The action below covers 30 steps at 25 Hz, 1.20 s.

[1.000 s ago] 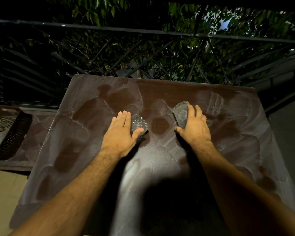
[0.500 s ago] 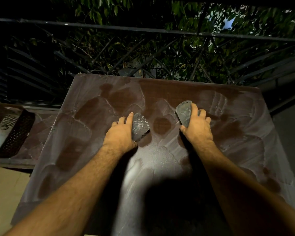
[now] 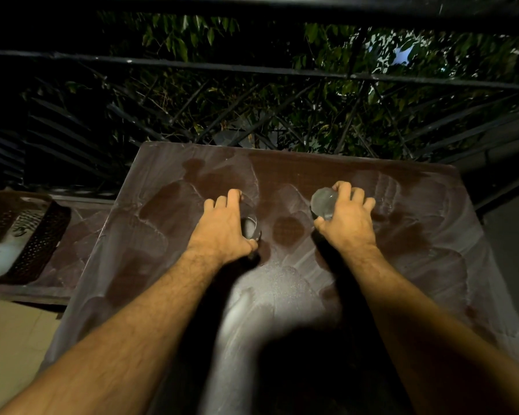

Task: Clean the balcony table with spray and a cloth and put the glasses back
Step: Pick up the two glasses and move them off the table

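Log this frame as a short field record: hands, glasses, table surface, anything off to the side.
left hand: grips the left glass, mostly hidden by the hand
right hand: grips the right glass, tilted so one round end faces the camera
table: brown top, streaked with pale wipe marks and darker patches
side: dark perforated basket on a lower surface at left
background: metal railing, foliage behind

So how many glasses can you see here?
2. One glass is in the left hand, mostly covered by it; the other glass is in the right hand. Both are over the table.
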### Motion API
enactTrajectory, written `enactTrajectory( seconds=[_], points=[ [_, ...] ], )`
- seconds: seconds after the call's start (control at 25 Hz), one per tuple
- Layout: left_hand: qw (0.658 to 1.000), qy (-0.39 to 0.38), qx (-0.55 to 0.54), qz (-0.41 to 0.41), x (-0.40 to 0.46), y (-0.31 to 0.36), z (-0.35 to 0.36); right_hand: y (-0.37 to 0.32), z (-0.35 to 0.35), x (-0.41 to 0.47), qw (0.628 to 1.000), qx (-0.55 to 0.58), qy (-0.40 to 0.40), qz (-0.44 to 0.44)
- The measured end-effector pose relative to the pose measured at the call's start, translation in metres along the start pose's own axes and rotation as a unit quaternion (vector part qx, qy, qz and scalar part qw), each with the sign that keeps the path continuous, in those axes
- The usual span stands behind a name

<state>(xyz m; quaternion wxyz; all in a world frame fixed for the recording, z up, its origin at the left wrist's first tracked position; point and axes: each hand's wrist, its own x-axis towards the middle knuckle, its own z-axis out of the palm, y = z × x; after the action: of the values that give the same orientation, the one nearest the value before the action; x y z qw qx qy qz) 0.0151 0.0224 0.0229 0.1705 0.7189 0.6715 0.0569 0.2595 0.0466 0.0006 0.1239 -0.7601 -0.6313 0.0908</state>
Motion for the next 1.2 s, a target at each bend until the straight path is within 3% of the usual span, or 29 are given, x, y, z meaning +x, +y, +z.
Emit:
enactTrajectory(
  seconds=[0.56, 0.92, 1.04, 1.2],
  points=[
    [0.999, -0.025, -0.001, -0.026, -0.003, -0.003, 0.001, -0.017, 0.002, -0.003, 0.997, -0.011, -0.061, -0.035],
    [0.999, -0.004, -0.020, -0.042, -0.001, -0.006, 0.012, -0.011, 0.005, -0.002, 0.999, 0.029, -0.043, -0.011],
    [0.988, -0.009, -0.111, -0.105, -0.004, -0.005, 0.015, -0.010, 0.007, -0.004, 0.996, 0.084, -0.037, 0.019],
    [0.935, 0.037, -0.284, -0.209, -0.011, -0.002, 0.031, -0.010, 0.012, -0.012, 0.969, 0.225, -0.022, 0.098]
  ],
)
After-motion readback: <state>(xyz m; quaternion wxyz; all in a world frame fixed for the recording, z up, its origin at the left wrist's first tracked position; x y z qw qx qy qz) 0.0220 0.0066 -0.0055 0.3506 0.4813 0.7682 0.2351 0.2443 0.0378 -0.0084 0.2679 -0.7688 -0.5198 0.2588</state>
